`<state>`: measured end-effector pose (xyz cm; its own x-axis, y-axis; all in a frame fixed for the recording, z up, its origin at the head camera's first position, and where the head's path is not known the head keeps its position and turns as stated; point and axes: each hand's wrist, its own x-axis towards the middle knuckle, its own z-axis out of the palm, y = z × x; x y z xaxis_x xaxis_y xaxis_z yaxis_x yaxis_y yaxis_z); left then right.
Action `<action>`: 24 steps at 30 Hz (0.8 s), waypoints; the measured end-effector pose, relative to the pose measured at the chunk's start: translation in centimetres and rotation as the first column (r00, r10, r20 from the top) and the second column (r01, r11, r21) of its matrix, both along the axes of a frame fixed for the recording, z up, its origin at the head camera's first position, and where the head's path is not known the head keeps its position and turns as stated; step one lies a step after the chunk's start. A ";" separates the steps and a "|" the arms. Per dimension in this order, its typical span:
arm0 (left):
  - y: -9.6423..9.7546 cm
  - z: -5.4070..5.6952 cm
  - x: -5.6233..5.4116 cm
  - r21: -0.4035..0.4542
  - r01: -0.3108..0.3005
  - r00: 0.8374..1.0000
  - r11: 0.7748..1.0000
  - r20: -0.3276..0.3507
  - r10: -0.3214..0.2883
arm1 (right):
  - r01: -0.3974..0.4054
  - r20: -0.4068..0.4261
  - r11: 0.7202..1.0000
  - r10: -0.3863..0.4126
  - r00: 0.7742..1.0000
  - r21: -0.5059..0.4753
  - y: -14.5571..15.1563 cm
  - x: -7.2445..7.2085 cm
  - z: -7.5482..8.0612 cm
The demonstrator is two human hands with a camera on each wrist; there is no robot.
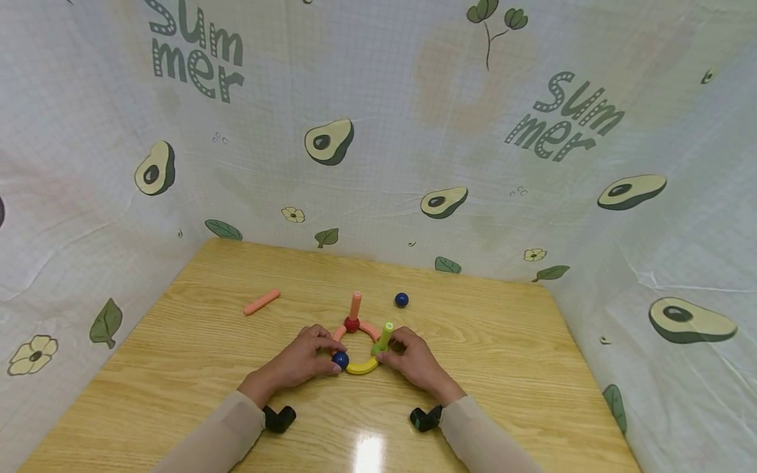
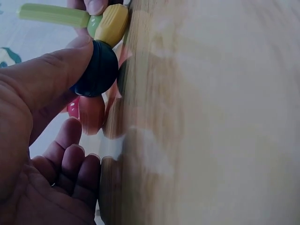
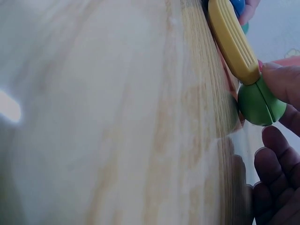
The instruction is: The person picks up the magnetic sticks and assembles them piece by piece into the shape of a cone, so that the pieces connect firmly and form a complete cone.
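A ring of curved rods and balls lies on the wooden table. Its front piece is a yellow curved rod (image 1: 362,367), with salmon curved rods (image 1: 369,330) at the back. My left hand (image 1: 304,357) pinches the dark blue ball (image 2: 99,70) at the ring's left, thumb on the near side. At the right, my right hand (image 1: 416,358) pinches the green ball (image 3: 260,103), which bears an upright light green rod (image 1: 386,336). A red ball (image 1: 351,324) at the back carries an upright salmon rod (image 1: 355,305).
A loose salmon rod (image 1: 262,302) lies at the back left of the table (image 1: 497,328). Behind the ring sits another dark blue ball (image 1: 401,299). Printed cloth (image 1: 378,164) hangs along the table's back and sides. Black wrist devices (image 1: 279,418) sit at both sleeves.
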<state>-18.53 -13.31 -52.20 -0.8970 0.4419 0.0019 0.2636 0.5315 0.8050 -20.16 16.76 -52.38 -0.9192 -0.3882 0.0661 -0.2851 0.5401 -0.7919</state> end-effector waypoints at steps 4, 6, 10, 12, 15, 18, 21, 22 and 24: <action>0.2 0.1 0.0 -0.007 0.002 1.000 1.000 -0.004 -0.002 | 0.001 0.000 1.000 -0.001 1.000 0.002 0.1 0.0 -0.1; 0.2 0.2 0.0 -0.010 0.000 1.000 1.000 -0.003 0.000 | 0.003 0.003 1.000 -0.003 1.000 -0.001 0.1 0.0 -0.1; 0.2 0.2 0.0 -0.012 -0.003 1.000 1.000 0.003 0.003 | 0.002 0.003 1.000 -0.002 1.000 -0.001 0.1 0.0 -0.1; 0.1 0.1 0.0 -0.014 -0.003 1.000 1.000 -0.007 0.003 | 0.001 0.002 1.000 -0.001 1.000 -0.002 0.0 0.1 0.0; 0.0 0.1 0.0 -0.023 0.003 1.000 1.000 -0.026 -0.004 | 0.000 0.003 1.000 0.000 1.000 -0.003 0.0 0.1 0.0; -0.1 0.1 0.0 -0.030 0.006 0.999 1.000 -0.034 -0.007 | -0.002 0.007 1.000 0.002 1.000 -0.004 0.0 0.1 0.0; -0.1 0.2 0.0 -0.038 0.006 1.000 0.999 -0.027 -0.007 | -0.005 0.005 1.000 0.005 1.000 0.000 0.0 0.1 0.0; -0.2 0.3 0.0 -0.036 0.005 1.000 0.999 -0.025 -0.006 | -0.006 0.005 1.000 0.006 1.000 0.001 0.0 0.1 0.0; -0.2 0.3 0.0 -0.019 -0.008 1.000 1.000 -0.003 0.008 | -0.009 0.006 1.000 0.009 1.000 0.003 0.1 0.1 0.0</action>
